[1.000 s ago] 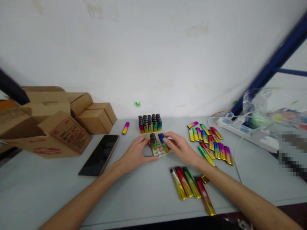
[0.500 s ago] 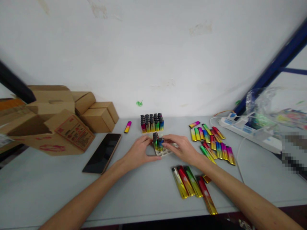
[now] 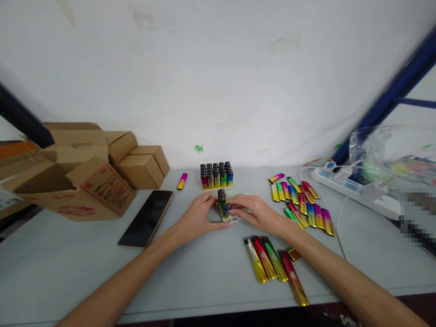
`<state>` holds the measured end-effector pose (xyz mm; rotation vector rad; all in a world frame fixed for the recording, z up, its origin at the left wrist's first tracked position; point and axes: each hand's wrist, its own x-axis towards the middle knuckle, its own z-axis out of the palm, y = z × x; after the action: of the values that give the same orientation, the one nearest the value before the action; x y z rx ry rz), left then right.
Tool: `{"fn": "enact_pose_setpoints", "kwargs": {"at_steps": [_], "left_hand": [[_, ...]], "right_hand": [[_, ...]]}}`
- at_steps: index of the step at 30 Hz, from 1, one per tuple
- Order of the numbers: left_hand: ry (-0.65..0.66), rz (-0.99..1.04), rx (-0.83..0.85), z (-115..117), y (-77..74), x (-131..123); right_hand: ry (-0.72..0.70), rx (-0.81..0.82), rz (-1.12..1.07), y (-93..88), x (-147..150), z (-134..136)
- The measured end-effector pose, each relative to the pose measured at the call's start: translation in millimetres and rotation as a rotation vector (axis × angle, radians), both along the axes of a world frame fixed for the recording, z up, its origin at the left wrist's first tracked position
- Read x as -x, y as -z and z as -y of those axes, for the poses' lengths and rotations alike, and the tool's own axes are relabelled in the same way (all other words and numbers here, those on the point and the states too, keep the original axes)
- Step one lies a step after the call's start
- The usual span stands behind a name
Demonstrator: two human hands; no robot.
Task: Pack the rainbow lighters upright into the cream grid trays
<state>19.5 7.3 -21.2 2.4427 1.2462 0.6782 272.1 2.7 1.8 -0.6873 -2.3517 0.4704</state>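
A small white tray with holes lies between my hands, with several lighters standing upright along its left side. My left hand curls around the tray's left end, thumb along the front edge and fingers by the back left corner. My right hand reaches over the tray from the right. Its thumb and fingertips are pinched on a blue lighter, which sits low at the front of the left column. My fingers hide part of the tray's holes.
Behind stands a full block of upright lighters. Loose lighters lie at right, and larger ones in front. A phone, an open carton and small boxes are at left. A power strip runs along the right.
My right hand has lowered the blue lighter, bringing it slightly left and down into the tray. My left hand stays at the tray's left end.
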Motion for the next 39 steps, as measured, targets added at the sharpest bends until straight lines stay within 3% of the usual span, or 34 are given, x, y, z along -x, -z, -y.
{"fn": "enact_pose_setpoints", "kwargs": {"at_steps": [7,13,22,27,32,39], "left_hand": [[-0.003,0.001,-0.011,-1,1.7,1],[0.01,0.014,-0.026,-1,1.2,1],[0.016,-0.006,-0.017,0,0.5,1],[0.012,-0.006,-0.024,0,-0.2,1],[0.004,-0.028,-0.013,0,-1.2,1],[-0.011,-0.016,0.006,1,-0.7,0]], "right_hand": [[0.08,-0.068,0.14,0.6,4,2],[0.089,-0.237,0.282,9.2,9,-1],[0.106,-0.163,0.047,-0.7,6,9],[0.092,-0.242,0.069,7.1,9,7],[0.095,-0.334,0.156,3.5,5,8],[0.052,-0.288,0.136,0.3,2,5]]}}
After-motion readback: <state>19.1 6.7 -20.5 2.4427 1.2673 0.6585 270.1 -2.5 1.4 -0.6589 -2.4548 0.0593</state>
